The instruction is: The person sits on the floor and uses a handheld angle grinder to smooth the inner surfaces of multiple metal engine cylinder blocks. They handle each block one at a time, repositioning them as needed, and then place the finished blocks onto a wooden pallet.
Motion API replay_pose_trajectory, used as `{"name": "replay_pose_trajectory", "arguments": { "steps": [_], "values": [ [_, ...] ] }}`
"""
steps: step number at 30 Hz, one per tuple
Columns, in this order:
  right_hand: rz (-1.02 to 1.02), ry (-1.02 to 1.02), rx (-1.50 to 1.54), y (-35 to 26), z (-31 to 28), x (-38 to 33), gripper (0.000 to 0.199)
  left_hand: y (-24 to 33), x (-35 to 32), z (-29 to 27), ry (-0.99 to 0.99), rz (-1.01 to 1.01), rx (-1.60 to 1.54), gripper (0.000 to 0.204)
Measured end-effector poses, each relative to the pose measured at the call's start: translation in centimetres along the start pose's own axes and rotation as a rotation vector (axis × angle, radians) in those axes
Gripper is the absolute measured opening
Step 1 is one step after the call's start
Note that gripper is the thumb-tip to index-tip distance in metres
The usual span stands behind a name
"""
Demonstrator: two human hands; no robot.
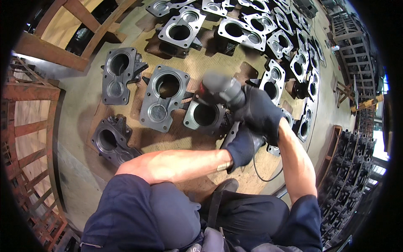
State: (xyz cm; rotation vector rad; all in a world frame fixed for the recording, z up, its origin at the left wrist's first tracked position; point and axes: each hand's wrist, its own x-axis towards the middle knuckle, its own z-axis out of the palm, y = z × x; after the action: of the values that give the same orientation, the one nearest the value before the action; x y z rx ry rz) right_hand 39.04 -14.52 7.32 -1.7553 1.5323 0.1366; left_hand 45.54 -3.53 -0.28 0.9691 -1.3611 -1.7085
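Observation:
Both my hands wear dark gloves and hold a corded angle grinder [230, 93], whose blurred round head points toward the far left. My right hand [262, 111] wraps around its body just behind the head. Lower and nearer to me, my left hand [244, 148] is closed on the rear part, where a black cable hangs down. Beneath the grinder lies a grey metal casting [194, 124] with a large round bore, partly hidden by the tool and my hands. To its left lies another flanged casting [146, 110], with a bore and a smaller round boss.
Many similar castings [235, 28] stand in rows on brown cardboard [176, 140], at the far side and right. Two more [115, 75] are at the left. Orange-brown wooden crates [31, 92] line the left edge. Stacked dark parts [350, 168] and racks stand at the right.

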Motion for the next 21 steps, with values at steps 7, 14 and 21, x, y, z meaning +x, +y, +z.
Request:
{"name": "replay_pose_trajectory", "arguments": {
  "steps": [7,14,21],
  "values": [
    [0.152,0.188,0.035,1.1,-1.9,0.5,0.046,2.5,3.8,-1.2,-0.138,-0.096,-0.131,0.025],
    [0.176,0.109,0.302,1.6,0.7,-6.9,0.05,2.3,-2.4,2.3,-0.156,-0.063,-0.226,0.029],
    [0.209,0.078,0.352,1.2,1.0,-6.4,0.049,-0.4,-2.8,2.4,-0.184,-0.136,-0.124,0.031]
  ]
}}
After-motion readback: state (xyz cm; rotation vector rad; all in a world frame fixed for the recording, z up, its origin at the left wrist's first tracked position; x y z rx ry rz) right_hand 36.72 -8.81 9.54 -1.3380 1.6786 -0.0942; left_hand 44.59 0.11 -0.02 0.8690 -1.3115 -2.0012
